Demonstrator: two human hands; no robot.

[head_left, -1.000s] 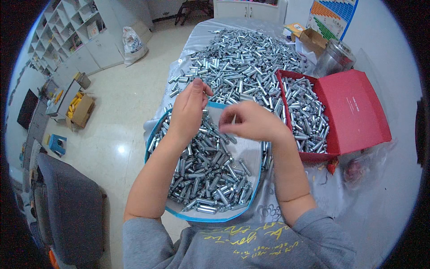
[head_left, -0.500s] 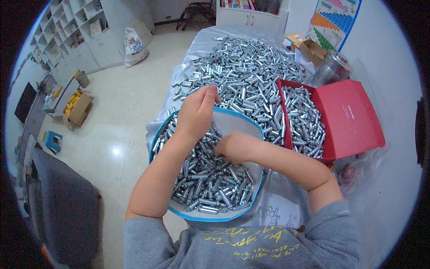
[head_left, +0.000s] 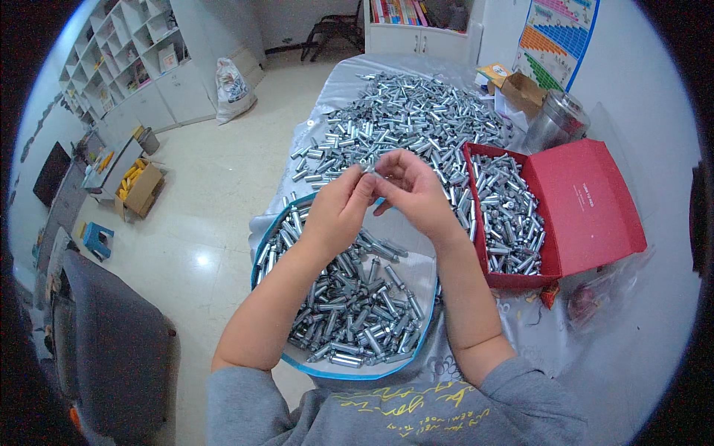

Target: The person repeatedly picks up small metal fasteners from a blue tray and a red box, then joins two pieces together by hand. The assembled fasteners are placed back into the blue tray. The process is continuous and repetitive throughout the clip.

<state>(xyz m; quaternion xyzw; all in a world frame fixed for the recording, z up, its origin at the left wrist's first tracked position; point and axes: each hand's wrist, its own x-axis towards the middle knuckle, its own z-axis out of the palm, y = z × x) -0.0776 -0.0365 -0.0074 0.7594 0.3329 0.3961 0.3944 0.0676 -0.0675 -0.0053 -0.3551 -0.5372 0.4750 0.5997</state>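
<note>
My left hand (head_left: pixel 336 209) and my right hand (head_left: pixel 418 197) meet above the far rim of a blue-edged fabric bin (head_left: pixel 303 364). Between their fingertips shows a small shiny metal piece (head_left: pixel 368 170), mostly hidden; both hands are closed in a pinch around it. Inside the bin, below my forearms, lies a pile of metal expansion bolts (head_left: pixel 349 316). Beyond my hands, loose metal sleeves (head_left: pixel 405 119) are heaped over the table. To the right, a red box (head_left: pixel 513 281) with its lid folded back holds many more metal pieces (head_left: pixel 509 215).
A silvery tablecloth (head_left: pixel 342 74) covers the table. Behind the red box stand a metal canister (head_left: pixel 558 123) and an open cardboard box (head_left: pixel 523 93). Clear plastic wrap (head_left: pixel 610 286) lies at the right. A dark grey chair (head_left: pixel 111 342) stands at the left.
My right hand has come up out of the bin and joined my left hand at the far rim. The left hand has shifted slightly right and down. The view has tilted a little.
</note>
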